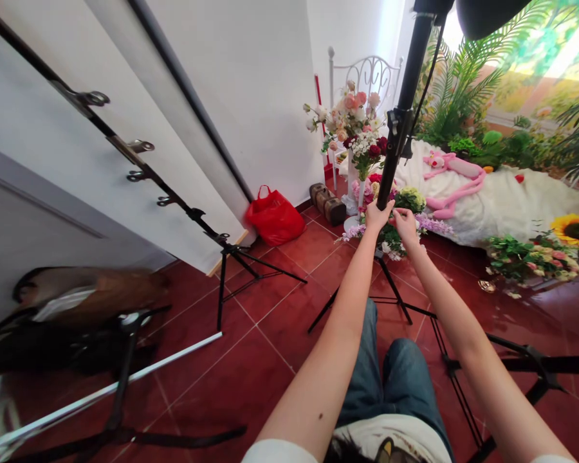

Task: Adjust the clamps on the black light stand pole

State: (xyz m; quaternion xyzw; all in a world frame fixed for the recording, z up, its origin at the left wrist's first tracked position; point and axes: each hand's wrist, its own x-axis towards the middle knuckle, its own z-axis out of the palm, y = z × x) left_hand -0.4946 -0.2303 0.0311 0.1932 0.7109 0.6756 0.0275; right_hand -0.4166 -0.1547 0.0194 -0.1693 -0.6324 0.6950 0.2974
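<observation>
A black light stand [406, 71] rises in front of me, its tripod legs spread on the red tiles and a dark lamp head at the top edge. My left hand [378, 216] is wrapped round the lower part of its pole. Just right of the pole, my right hand [403, 222] has its fingers pinched together near the pole; what they hold, if anything, is too small to make out. A knob and clamp [399, 122] sit higher up the pole. Pink and white flowers [361, 193] stand behind the hands.
Another black stand with clips [139, 164] leans across the left, near a red bag [276, 215]. More tripod legs [531, 363] lie at lower right. A white pole [125, 379] crosses the floor. A pink plush toy [458, 168] lies on white cloth [506, 206] at right.
</observation>
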